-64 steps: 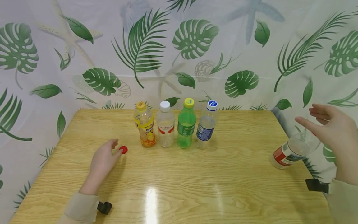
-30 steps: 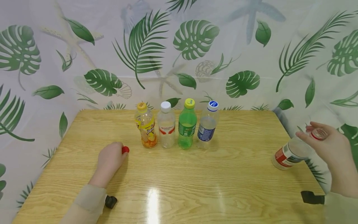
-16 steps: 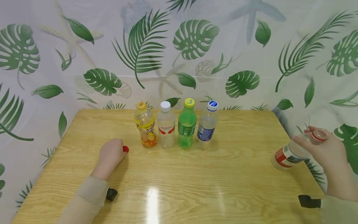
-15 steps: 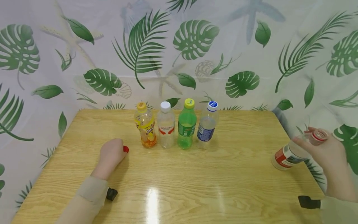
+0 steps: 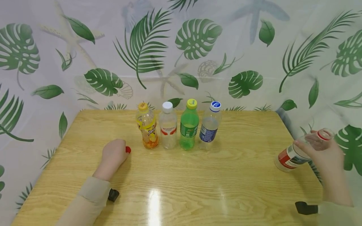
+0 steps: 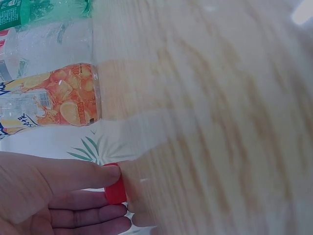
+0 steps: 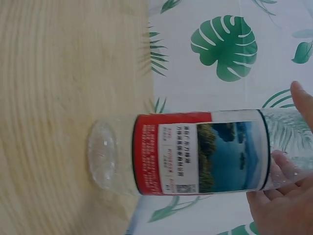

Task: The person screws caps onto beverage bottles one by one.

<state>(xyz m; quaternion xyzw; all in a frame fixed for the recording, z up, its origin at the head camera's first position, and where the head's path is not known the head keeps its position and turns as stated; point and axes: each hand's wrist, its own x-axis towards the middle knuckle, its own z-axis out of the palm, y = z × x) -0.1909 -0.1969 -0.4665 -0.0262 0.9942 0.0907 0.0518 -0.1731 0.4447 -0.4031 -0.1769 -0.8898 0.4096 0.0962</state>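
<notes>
My left hand [image 5: 113, 157] is low over the table's left half, pinching a red bottle cap [image 6: 115, 184] between thumb and fingers. In the head view most of that cap [image 5: 128, 149] is behind the hand. At the right edge a large clear water bottle [image 5: 292, 157] with a red-and-white label stands uncapped, its red-ringed neck [image 5: 325, 134] facing up. My right hand [image 5: 325, 157] holds this bottle by its upper part. From the right wrist, the bottle's label [image 7: 200, 152] shows fully, with fingers [image 7: 281, 205] curled at the shoulder.
Four-colour caps top a row of upright bottles: an orange-capped one [image 5: 147, 131], a white-capped one [image 5: 168, 131], a green one [image 5: 189, 128] and a blue-labelled one [image 5: 209, 131]. A leaf-patterned cloth [image 5: 209, 69] hangs behind the wooden table [image 5: 198, 185].
My right hand has come down from beside the bottle's neck and now holds its upper part, leaving the mouth exposed. My left fingers have curled in around the red cap.
</notes>
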